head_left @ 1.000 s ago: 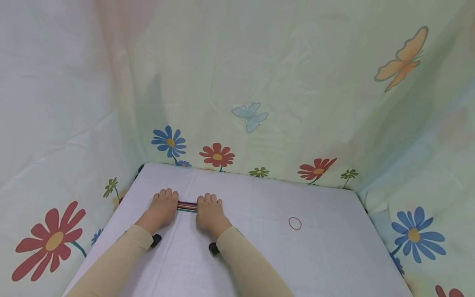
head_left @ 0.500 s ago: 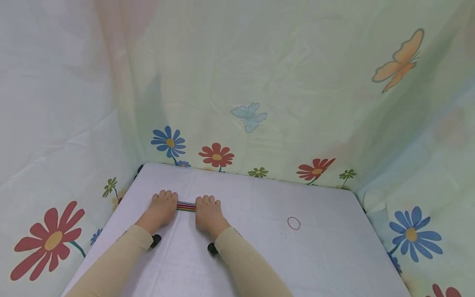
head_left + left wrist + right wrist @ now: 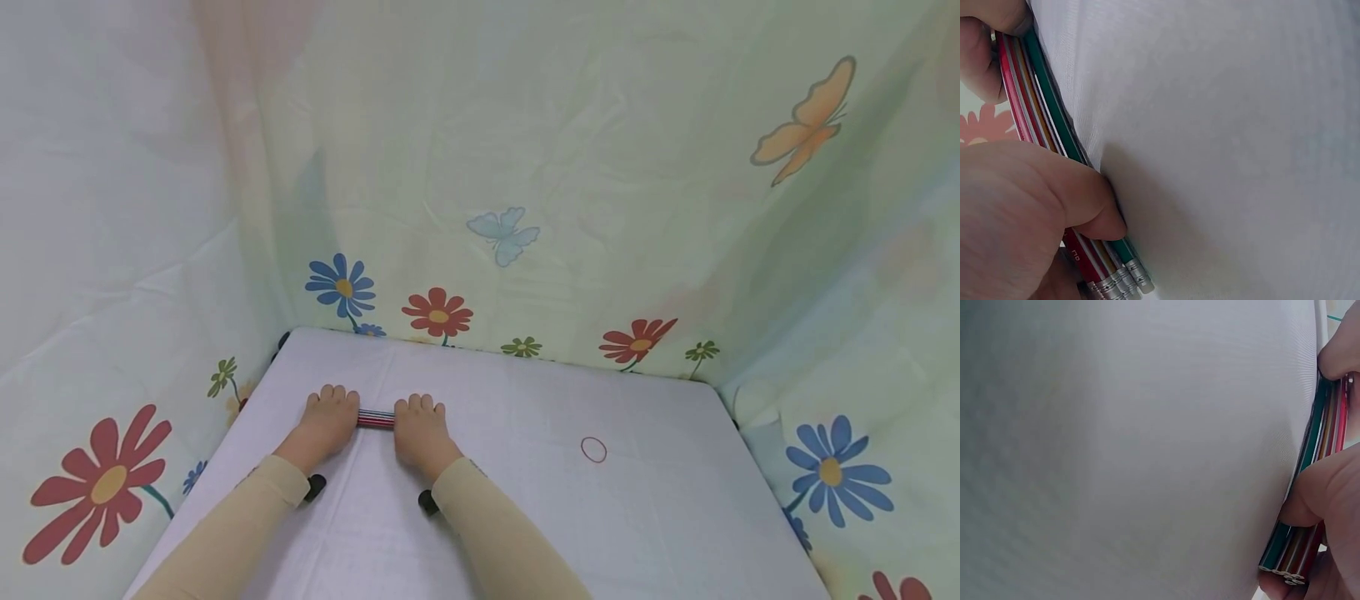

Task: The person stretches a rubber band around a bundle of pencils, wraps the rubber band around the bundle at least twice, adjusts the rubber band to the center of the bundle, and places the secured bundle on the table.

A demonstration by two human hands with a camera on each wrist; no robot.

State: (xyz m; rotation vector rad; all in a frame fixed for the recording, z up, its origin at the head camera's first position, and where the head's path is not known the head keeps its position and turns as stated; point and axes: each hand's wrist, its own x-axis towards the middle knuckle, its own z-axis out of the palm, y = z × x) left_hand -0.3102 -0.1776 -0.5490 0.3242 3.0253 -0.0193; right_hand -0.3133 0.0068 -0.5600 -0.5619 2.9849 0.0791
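Note:
A bundle of several pencils [image 3: 376, 419] in red, green and other colours lies crosswise at the left part of the white table. My left hand [image 3: 330, 419] grips its left end. In the left wrist view its thumb [image 3: 1094, 200] presses on the pencils, just above their metal ferrules and eraser tips. The right hand [image 3: 423, 433] holds the other end, with the thumb [image 3: 1310, 497] across it; flat, blunt pencil ends [image 3: 1282, 572] poke out below. A short stretch of the bundle shows between both hands. Parts of the curled fingers are hidden behind the pencils.
A thin red ring [image 3: 582, 447], like a rubber band, lies on the white table [image 3: 525, 517] right of the hands. Flower-printed curtain [image 3: 570, 167] surrounds the table at the back and sides. Dark wrist-worn pieces [image 3: 428, 502] sit under the sleeves.
The coloured stripes visible between the hands have changed from purple and teal tones to mostly red with pale and dark lines. Both hands keep nearly the same place and grip.

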